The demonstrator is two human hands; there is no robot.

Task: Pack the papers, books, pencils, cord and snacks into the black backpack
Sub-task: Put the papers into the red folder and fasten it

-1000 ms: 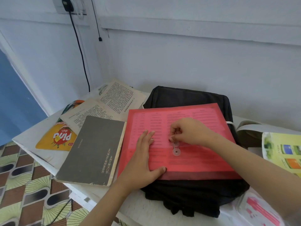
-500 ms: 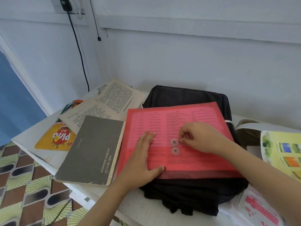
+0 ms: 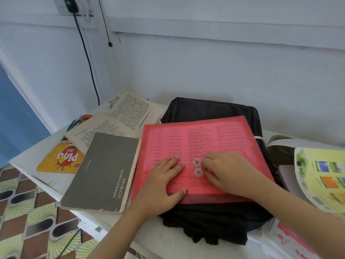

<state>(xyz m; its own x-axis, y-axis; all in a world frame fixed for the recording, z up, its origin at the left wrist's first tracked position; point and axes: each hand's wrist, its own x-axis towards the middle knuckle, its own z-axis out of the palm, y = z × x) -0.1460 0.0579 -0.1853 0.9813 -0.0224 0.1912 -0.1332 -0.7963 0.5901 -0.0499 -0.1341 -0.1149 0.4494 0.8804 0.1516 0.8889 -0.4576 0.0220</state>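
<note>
White table [image 3: 31, 157]: red folder [image 3: 205, 139] covers backpack [image 3: 209, 109]; grey book [image 3: 104, 171], snack packet [image 3: 61, 159] left.

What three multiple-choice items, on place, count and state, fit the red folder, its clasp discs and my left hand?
1. The red translucent plastic folder lies on: A) the black fabric backpack; B) a chair; C) a shelf.
2. Its round clear clasp discs number: A) one; B) two; C) four.
3. The left hand: A) presses flat on the folder; B) grips a pencil; C) makes a fist.
Answers: 1 A, black fabric shows around the folder; 2 B, two discs sit close together; 3 A, its fingers lie straight.
</note>
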